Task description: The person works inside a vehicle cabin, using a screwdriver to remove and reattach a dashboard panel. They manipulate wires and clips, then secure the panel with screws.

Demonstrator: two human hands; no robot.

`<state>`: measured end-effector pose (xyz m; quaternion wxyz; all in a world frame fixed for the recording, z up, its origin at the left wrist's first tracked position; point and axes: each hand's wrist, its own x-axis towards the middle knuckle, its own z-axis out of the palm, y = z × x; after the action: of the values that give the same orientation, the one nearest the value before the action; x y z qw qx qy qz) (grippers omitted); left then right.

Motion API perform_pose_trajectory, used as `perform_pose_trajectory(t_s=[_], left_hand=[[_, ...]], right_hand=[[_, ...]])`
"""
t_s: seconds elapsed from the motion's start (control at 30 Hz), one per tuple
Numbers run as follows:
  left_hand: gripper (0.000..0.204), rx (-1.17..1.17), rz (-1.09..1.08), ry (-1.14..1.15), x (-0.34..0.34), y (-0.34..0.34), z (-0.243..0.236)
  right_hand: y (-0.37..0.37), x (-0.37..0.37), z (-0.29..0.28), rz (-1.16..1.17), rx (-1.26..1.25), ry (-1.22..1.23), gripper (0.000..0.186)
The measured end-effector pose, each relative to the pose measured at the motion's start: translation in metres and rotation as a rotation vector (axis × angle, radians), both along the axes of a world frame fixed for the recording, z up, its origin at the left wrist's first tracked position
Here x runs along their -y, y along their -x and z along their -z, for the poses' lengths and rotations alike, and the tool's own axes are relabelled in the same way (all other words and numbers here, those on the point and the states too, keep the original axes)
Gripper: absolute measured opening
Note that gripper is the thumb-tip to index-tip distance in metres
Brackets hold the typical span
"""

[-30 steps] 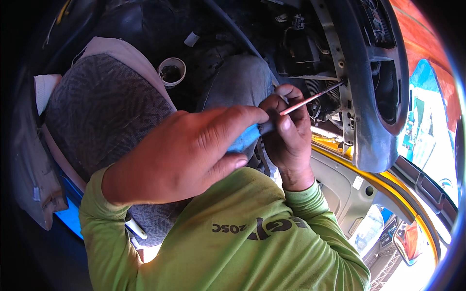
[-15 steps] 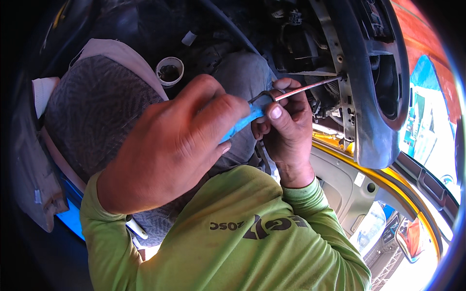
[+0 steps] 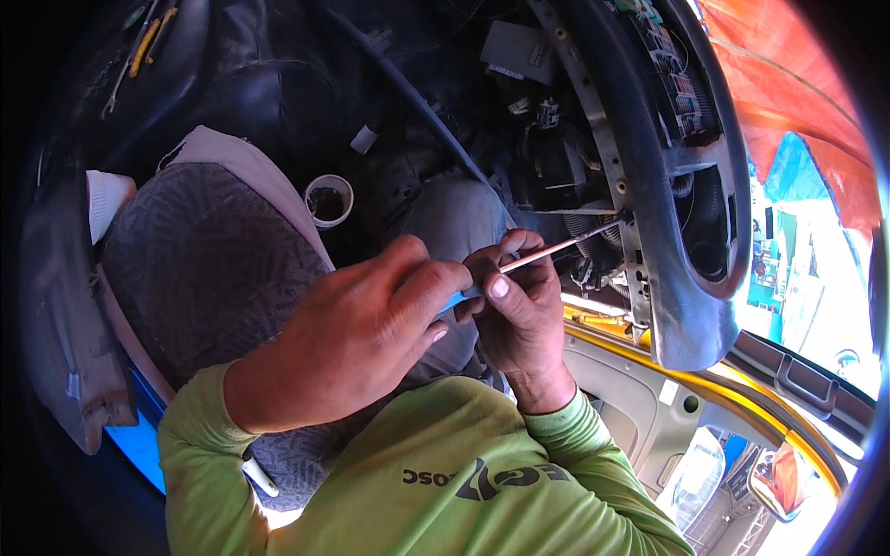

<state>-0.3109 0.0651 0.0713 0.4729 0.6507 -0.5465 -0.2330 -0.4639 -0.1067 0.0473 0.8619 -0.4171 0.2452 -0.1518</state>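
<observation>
My left hand is closed round the blue handle of a screwdriver. Its thin metal shaft slants up to the right, and the tip meets the holed metal strip along the dashboard's edge. Near the handle, my right hand pinches the shaft between thumb and fingers. A dark piece shows at the right fingertips, where handle and shaft join; I cannot make out its kind. Whatever the tip touches is too small to tell.
The dark dashboard stands on the right, with exposed wiring and corrugated hose behind it. A patterned seat is at left, and a white tub sits beyond it. Yellow-handled pliers lie far left. A yellow door frame curves at right.
The view has shifted, so the dashboard and seat sit lower in the picture. Less of the blue handle shows between my hands. Both hands keep their hold on the screwdriver.
</observation>
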Motion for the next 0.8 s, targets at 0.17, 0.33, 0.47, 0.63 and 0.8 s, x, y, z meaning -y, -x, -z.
perform_pose_trajectory(t_s=[0.17, 0.33, 0.47, 0.63, 0.8], left_hand=[[0.041, -1.094, 0.202, -0.289, 0.002, -0.001, 0.004], [0.046, -0.572, 0.132, -0.092, 0.000, 0.001, 0.000], [0.046, 0.194, 0.053, -0.140, -0.005, 0.016, -0.002], [0.036, -0.816, 0.182, -0.214, 0.010, 0.007, 0.027], [0.037, -1.437, 0.283, -0.315, 0.011, -0.009, 0.031]], right_hand=[[0.005, 0.008, -0.001, -0.119, 0.092, -0.075, 0.074], [0.008, 0.008, 0.000, -0.100, 0.112, 0.023, 0.065], [0.006, 0.002, 0.005, 0.010, -0.160, 0.233, 0.056], [0.002, 0.000, 0.007, 0.026, -0.058, 0.141, 0.063], [0.004, 0.002, 0.003, -0.039, 0.065, 0.058, 0.064]])
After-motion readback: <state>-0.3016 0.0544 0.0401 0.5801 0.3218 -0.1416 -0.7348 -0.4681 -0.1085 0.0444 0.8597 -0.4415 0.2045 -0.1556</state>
